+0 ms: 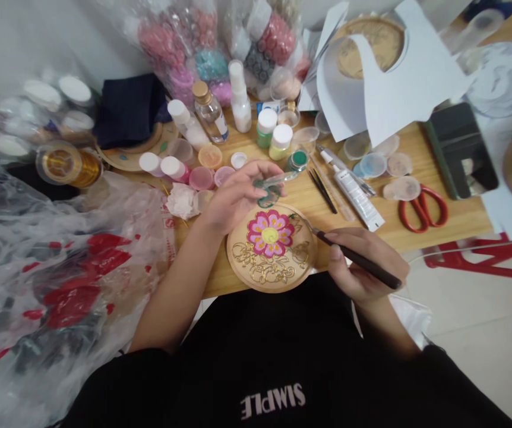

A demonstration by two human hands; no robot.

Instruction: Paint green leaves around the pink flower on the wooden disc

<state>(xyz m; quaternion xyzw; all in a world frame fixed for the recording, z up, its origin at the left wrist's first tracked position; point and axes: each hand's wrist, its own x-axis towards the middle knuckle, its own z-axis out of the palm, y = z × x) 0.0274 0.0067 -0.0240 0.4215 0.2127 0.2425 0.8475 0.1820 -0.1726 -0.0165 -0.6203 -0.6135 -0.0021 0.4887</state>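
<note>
Flower disc between — my left grip pinches a cup, right grip a tool; colouring, I judge, needs steadiness next.

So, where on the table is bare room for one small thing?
Small bare patches lie between the tweezers and the round board, and between the white tube and the scissors. Beyond the left hand, bottles and cups stand crowded.

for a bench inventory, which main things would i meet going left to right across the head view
Gold spool → crumpled white tissue → round flower-decorated disc → white tube → red-handled scissors → dark phone.
</note>
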